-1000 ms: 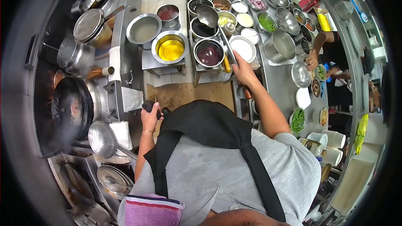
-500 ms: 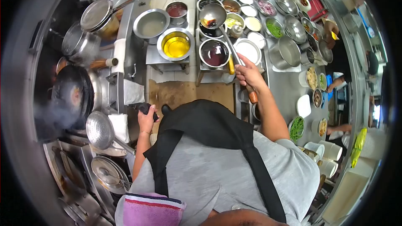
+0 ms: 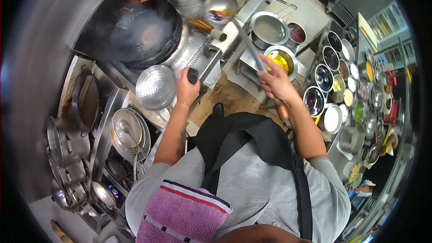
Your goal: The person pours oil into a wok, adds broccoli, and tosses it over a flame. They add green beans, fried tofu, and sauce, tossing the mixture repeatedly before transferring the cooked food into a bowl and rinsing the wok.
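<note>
Beside the steaming wok (image 3: pixel 148 33), left hand (image 3: pixel 188 87) clenches a dark grip (image 3: pixel 193 75); right hand (image 3: pixel 278 82) grasps a ladle (image 3: pixel 220 8).

Head camera looks forward and down (left hand (image 3: pixel 188 89) and right hand (image 3: pixel 280 84) near)

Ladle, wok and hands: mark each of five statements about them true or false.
1. The right hand holds the ladle. True.
2. The ladle's bowl is empty. False: it holds something red and yellow.
3. Steam or smoke hangs over the wok. True.
4. The left hand grips the perforated strainer. False: it grips a black object; the strainer is beside the wok.
5. The ladle's bowl is inside the wok. False: it is outside.
</note>
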The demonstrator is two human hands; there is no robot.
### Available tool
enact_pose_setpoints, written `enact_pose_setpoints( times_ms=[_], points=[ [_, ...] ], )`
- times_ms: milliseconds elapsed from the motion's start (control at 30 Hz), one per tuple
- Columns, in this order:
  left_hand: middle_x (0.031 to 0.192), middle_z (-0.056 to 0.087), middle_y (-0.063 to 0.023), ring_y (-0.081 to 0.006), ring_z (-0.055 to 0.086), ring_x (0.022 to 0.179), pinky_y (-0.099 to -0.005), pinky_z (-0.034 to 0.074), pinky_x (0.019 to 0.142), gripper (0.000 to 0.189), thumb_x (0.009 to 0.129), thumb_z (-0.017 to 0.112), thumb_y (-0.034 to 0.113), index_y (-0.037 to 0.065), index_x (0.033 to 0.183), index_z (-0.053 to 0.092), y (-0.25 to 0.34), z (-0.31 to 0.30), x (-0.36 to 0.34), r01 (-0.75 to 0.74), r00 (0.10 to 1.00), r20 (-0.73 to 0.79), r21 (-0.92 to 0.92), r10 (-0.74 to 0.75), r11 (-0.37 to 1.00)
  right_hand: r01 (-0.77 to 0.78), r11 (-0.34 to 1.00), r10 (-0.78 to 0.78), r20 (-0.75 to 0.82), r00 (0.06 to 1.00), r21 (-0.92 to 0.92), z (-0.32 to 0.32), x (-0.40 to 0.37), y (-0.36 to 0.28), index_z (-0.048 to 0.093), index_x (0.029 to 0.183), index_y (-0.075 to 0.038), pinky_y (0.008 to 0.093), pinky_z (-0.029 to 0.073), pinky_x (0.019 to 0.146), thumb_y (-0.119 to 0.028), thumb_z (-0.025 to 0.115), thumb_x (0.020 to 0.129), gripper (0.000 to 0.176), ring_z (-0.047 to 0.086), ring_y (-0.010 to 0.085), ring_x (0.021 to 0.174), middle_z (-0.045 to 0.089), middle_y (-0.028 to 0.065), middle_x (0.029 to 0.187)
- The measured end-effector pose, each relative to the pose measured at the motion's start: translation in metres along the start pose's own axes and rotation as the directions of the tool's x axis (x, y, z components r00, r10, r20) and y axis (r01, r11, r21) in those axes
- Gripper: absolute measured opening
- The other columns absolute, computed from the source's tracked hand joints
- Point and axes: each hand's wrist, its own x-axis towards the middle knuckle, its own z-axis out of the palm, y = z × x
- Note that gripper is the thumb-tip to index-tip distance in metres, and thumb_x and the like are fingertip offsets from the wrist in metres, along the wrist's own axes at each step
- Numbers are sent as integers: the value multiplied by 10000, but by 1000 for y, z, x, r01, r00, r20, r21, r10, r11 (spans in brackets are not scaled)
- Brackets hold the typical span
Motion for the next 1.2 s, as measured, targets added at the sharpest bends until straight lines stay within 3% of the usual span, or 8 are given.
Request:
enact_pose_setpoints(
  times_ms=[133,267,333,367,433,600,867,1200],
  points=[
    [1519,477,-234,-453,583,1287,-497,525,1051,653,842,746,121,35,1452,530,-23,-27,84,34,995,-100,217,-13,976,350,668,-313,178,933,-657,81,94,-6,277,1634,-70,463,583,679,-112,600,994,718,733,378,736,731,266,965],
    [1472,544,-191,-451,653,1176,-503,540,1013,573,872,693,167,67,1423,574,-59,-27,140,188,981,-35,361,-189,913,485,284,-529,286,799,-827,124,167,22,253,1645,-79,346,542,536,-73,596,996,735,613,194,606,711,111,942],
    [1436,579,-179,-449,668,1146,-505,541,1006,536,887,666,181,77,1408,594,-64,-24,147,219,969,16,413,-248,884,777,62,-872,345,347,-626,130,173,13,270,1646,-88,312,494,474,-61,583,1006,713,555,146,553,647,57,806],
    [1420,601,-175,-424,654,1181,-488,533,1024,533,871,691,182,79,1388,611,-65,-22,147,278,954,-6,398,-301,874,776,65,-874,339,347,-628,119,164,9,270,1646,-88,312,494,474,-61,583,1006,713,555,146,553,647,57,806],
    [1356,635,-175,-395,645,1213,-480,524,1037,498,884,657,187,94,1373,630,-87,-9,149,236,971,-71,390,-227,890,114,992,-123,335,934,47,87,108,-26,284,1651,-123,264,427,420,-57,583,1019,702,465,88,509,541,-1,729],
    [1450,571,-260,-440,514,1367,-507,383,1191,635,833,772,182,9,1413,580,-48,-4,117,-81,983,-132,308,127,948,115,985,-129,104,986,129,-39,-17,-8,242,1668,-140,249,374,392,-40,587,1021,741,404,66,456,484,-33,720],
    [812,654,-95,-149,644,601,-323,547,494,464,948,652,96,21,1391,538,48,74,-29,516,856,221,-284,-468,808,-103,737,-459,-606,650,-668,-238,-132,92,331,1632,-132,449,580,843,-122,613,967,723,742,409,917,720,296,1075],
    [778,638,-58,-146,630,588,-328,529,526,209,913,632,30,13,1118,603,163,132,-69,335,881,412,-197,-233,921,-334,804,-251,-790,560,-493,-323,-163,119,376,1604,-67,425,494,1068,-90,619,936,711,641,424,1253,649,312,1337]
  ],
)
